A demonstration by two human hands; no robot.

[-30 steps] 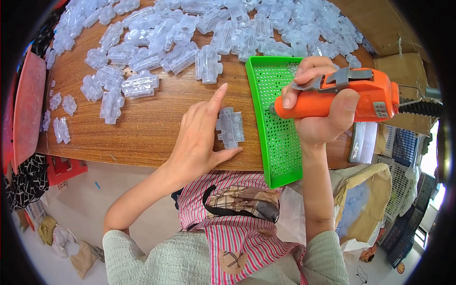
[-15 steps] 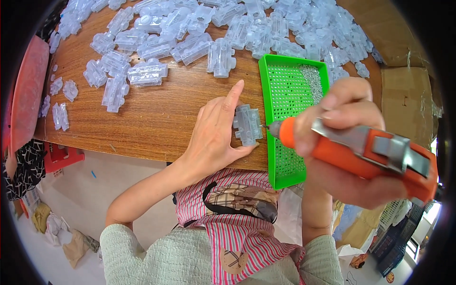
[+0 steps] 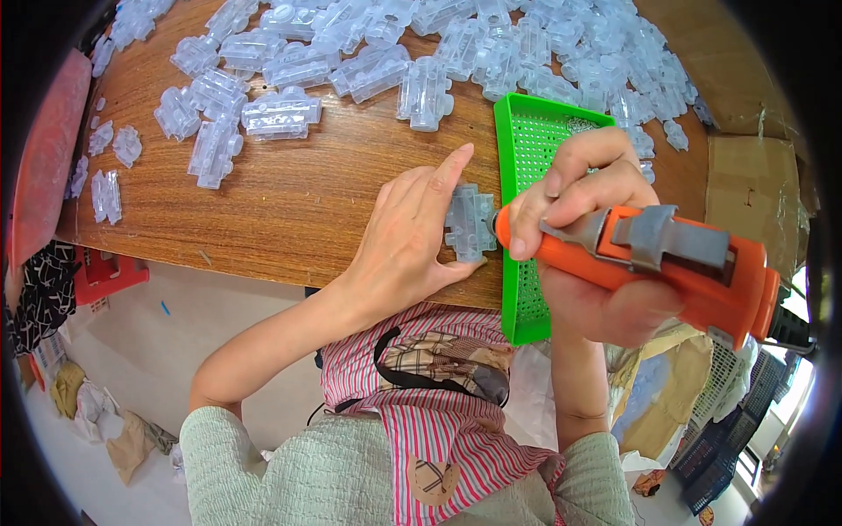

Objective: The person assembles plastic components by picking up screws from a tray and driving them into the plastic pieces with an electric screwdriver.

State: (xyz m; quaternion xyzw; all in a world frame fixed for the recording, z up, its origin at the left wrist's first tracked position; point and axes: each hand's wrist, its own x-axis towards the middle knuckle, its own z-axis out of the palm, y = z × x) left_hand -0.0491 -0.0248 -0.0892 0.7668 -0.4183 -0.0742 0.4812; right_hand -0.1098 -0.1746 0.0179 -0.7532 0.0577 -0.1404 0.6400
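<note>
A clear plastic housing lies on the wooden table, held between the thumb and fingers of my left hand. My right hand is wrapped round an orange electric screwdriver with a grey metal lever on top. Its nose points left and reaches the housing's right side; the tip itself is hidden from me. Under the screwdriver stands a green perforated tray, and small silver screws lie at its far end, partly covered by my right hand.
Many similar clear housings are heaped along the far side of the wooden table, with several smaller ones at the left. A pink-red container stands at the left edge, a cardboard box at the right.
The screwdriver has moved left, bringing its nose up to the housing. My left hand still holds the housing, in nearly the same pose. The whole view has shifted slightly.
</note>
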